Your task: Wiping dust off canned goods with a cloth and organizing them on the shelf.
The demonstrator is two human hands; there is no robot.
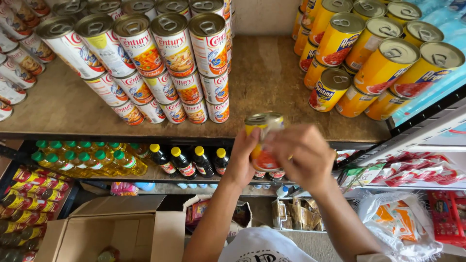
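Currently, white-labelled cans stand stacked at shelf left. Your left hand and right hand both clamp one yellow can, held in the air just before the wooden shelf edge. Yellow cans lean stacked at right. Risk: nudging that tilted stack could topple it; a loosened grip drops the can toward the bottles.

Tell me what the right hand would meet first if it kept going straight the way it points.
The right hand points up-left, its fingers on the yellow can. Past that lies bare shelf board; the white can stack stands just left of that line. Depth is unclear.
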